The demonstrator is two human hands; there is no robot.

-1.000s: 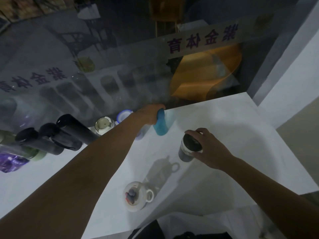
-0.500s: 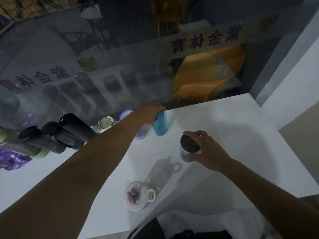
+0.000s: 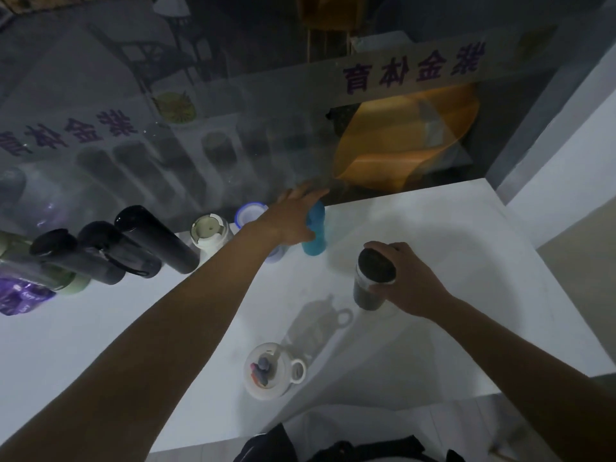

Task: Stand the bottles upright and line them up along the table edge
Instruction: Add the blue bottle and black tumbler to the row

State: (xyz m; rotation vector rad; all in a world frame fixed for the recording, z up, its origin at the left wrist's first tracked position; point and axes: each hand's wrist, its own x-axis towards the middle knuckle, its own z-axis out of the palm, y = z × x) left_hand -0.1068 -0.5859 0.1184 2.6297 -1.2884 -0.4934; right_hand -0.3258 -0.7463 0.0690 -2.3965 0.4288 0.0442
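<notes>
Left hand: the left hand [image 3: 293,218] has let go of the slim teal bottle [image 3: 315,233]; half a second ago the fingers were curled over its top, now they are spread flat and lifting away, holding nothing.
Teal bottle: upright at the far edge of the white table [image 3: 466,228], against the glass, last in the row on the right.
Row so far: leftward sit a blue-rimmed clear bottle [image 3: 250,215], a white-capped bottle [image 3: 210,231], three black cylindrical flasks [image 3: 156,238] and more at the frame's edge, all standing.
Right hand: the right hand [image 3: 406,281] is wrapped round the dark-lidded grey tumbler [image 3: 373,278], fingers closed on its upper body just under the lid; it looks upright, mid-table, near the teal bottle but apart from it.
Meaning: one placement looks finished; the tumbler seems next for the open spot right of the teal bottle.
Left over: a white lidded bottle with a loop handle [image 3: 270,370] stands near the front edge, untouched.
</notes>
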